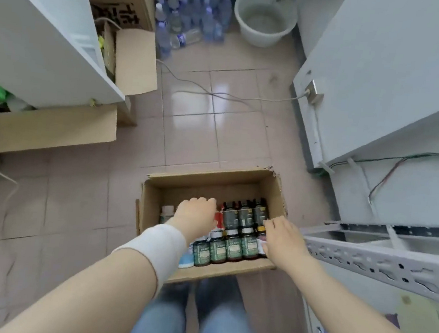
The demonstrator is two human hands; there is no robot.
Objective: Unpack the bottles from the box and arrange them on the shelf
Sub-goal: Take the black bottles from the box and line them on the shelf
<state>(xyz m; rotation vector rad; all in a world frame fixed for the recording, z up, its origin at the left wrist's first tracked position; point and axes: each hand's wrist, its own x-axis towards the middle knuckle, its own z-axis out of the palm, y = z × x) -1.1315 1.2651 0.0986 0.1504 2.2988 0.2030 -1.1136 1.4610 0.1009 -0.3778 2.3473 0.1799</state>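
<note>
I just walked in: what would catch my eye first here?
The open cardboard box on the tiled floor, packed with rows of dark bottles. The left hand and right hand reach into it from either side. Farther back, clear water bottles cluster beside a pale bucket.

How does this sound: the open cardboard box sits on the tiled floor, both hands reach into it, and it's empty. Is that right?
One detail is wrong: the box is not empty. In the head view the cardboard box sits on the tiled floor, the left hand and right hand reach into it, and it holds rows of bottles.
</note>
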